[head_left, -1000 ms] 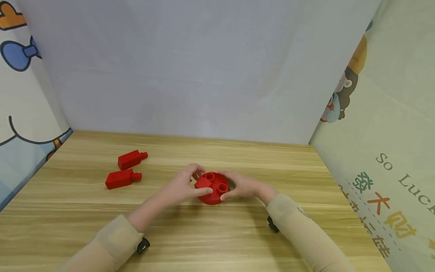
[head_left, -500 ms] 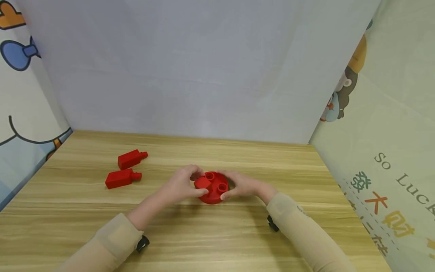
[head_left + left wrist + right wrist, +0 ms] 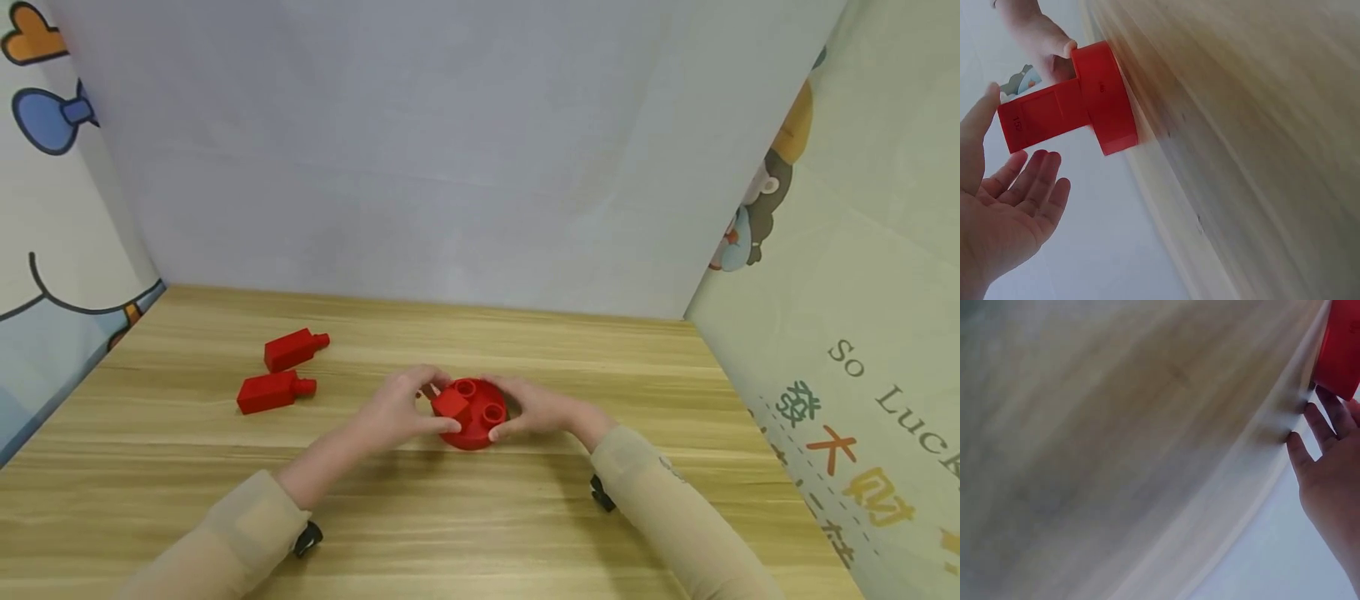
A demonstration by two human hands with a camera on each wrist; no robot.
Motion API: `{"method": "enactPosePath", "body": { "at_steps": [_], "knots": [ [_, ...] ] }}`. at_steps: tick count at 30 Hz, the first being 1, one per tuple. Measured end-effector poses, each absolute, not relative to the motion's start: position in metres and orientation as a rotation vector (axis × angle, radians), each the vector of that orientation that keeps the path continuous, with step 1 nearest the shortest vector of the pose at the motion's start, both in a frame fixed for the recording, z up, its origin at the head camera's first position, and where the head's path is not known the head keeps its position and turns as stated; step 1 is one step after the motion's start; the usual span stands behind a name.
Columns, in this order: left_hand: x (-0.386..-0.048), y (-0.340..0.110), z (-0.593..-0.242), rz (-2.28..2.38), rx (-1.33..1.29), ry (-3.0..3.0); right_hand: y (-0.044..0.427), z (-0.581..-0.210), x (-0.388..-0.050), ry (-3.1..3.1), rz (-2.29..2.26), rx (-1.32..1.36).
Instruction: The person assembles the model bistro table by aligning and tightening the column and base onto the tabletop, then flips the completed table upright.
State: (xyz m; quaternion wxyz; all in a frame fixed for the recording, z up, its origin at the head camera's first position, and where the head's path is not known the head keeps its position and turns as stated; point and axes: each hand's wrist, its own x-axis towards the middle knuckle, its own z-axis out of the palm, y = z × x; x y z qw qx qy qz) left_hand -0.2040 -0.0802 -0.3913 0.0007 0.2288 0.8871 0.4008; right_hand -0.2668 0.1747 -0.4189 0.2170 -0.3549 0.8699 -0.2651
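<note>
A round red base point(image 3: 474, 435) with two raised ring sockets visible rests on the wooden table point(image 3: 480, 533) in the head view. One red rectangular block point(image 3: 451, 405) stands upright at its left side. My left hand point(image 3: 400, 410) is around that block; in the left wrist view its fingers are spread and relaxed, with the thumb and fingertips close beside the block point(image 3: 1046, 116). My right hand point(image 3: 537, 407) grips the base's right side between thumb and fingers. The right wrist view shows only part of the base point(image 3: 1342, 350) by the right hand's fingertips.
Two more red rectangular blocks, a rear one point(image 3: 291, 351) and a front one point(image 3: 267, 392), lie on their sides at the table's left, pegs pointing right. A pale cloth wall point(image 3: 450, 167) borders the back, and printed cloths hang at both sides.
My left thumb has drawn back from across the block, and the left fingers have loosened from it. My right hand keeps its hold on the base. The lying blocks stay put.
</note>
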Motion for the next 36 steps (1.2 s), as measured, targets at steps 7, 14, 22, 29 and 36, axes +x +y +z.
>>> {"method": "enactPosePath", "body": {
  "at_steps": [7, 14, 22, 29, 36],
  "knots": [
    [-0.205, -0.116, -0.383, 1.182, 0.76, 2.792, 0.179, -0.414, -0.262, 2.442, -0.872, -0.961],
    [-0.204, -0.17, -0.377, 1.035, 0.767, 2.908, 0.166, -0.399, -0.236, 2.55, -0.94, -0.952],
    [-0.214, -0.239, -0.391, 0.941, 0.773, 3.03, 0.135, -0.392, -0.201, 2.688, -1.127, -0.901],
    [-0.221, -0.287, -0.402, 0.857, 0.694, 3.026, 0.116, -0.387, -0.187, 2.831, -1.115, -0.786],
    [-0.228, -0.314, -0.408, 0.84, 0.564, 2.915, 0.106, -0.385, -0.186, 2.923, -1.078, -0.765]
  ]
}}
